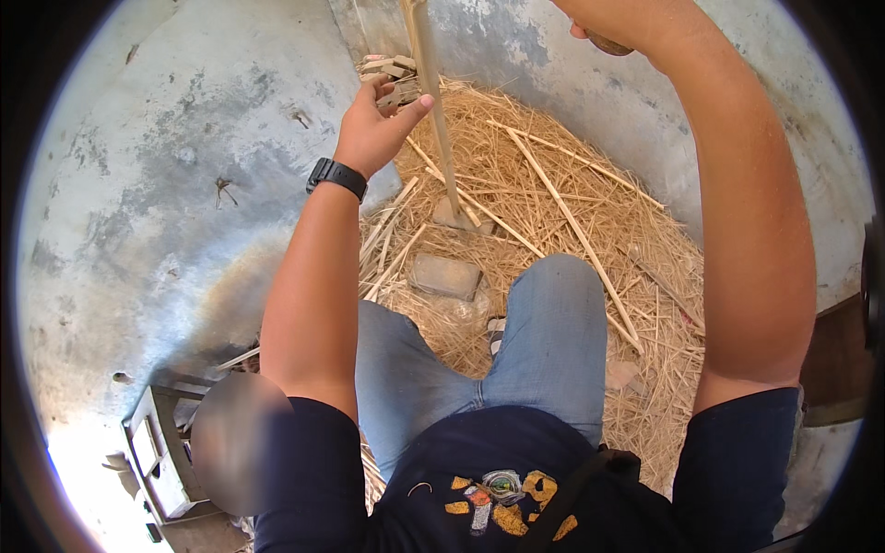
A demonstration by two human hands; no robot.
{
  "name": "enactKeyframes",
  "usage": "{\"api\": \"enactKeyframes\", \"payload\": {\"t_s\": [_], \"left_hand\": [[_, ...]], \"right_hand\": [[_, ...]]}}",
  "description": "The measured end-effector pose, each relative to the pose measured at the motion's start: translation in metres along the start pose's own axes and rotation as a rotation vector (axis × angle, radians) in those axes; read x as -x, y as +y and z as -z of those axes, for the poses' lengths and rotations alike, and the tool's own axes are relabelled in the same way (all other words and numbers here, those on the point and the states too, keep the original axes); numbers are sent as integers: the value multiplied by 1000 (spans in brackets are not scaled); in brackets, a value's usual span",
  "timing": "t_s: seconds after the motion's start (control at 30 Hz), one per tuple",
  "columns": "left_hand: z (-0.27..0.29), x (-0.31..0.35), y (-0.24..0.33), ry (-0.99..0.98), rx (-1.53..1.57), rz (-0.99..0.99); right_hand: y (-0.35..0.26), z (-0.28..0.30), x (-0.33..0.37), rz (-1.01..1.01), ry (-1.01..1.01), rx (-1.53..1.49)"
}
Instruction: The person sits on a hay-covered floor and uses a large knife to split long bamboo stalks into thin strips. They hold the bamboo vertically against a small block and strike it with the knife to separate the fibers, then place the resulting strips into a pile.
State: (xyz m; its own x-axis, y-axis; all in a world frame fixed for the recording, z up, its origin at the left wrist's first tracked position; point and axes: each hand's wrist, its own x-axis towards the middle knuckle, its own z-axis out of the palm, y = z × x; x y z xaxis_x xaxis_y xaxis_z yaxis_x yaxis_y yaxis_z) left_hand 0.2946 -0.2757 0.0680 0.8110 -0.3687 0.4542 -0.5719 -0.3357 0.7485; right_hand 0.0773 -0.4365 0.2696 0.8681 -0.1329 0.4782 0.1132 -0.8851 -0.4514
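A pale wooden pole (435, 111) stands nearly upright in front of me, its foot beside a flat brick-like block (452, 216) among the straw. My left hand (378, 129), with a black watch on the wrist, is beside the pole. Its fingers are apart and the thumb lies across the pole's front; no closed grip shows. High at the upper right, my right hand (613, 14) is closed round something with a rounded brown wooden end (608, 44), like a handle butt. The rest of that thing is cut off by the frame's top edge.
Straw and loose split sticks (576, 235) cover the floor between grey plastered walls (166, 166). A brick (445, 276) lies before my knees. Stacked wooden pieces (392, 78) sit behind my left hand. At lower left stands a wooden cabinet-like thing (166, 461), partly behind a blurred round patch.
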Motion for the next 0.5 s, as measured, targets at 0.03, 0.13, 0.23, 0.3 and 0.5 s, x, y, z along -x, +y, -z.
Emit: {"api": "enactKeyframes", "payload": {"t_s": [0.03,0.13,0.23,0.3,0.5], "left_hand": [[5,6,-6,14,10,42],[12,-3,-1,130,-41,-57],[7,-23,30,151,-189,-48],[11,-31,40,166,-266,-20],[24,-23,103,256,-363,-49]], "right_hand": [[-4,-2,-1,22,-7,-26],[-14,-13,-11,32,18,48],[-20,-15,-5,27,4,-9],[-27,-10,2,50,5,2],[-62,15,25,-87,224,201]]}}
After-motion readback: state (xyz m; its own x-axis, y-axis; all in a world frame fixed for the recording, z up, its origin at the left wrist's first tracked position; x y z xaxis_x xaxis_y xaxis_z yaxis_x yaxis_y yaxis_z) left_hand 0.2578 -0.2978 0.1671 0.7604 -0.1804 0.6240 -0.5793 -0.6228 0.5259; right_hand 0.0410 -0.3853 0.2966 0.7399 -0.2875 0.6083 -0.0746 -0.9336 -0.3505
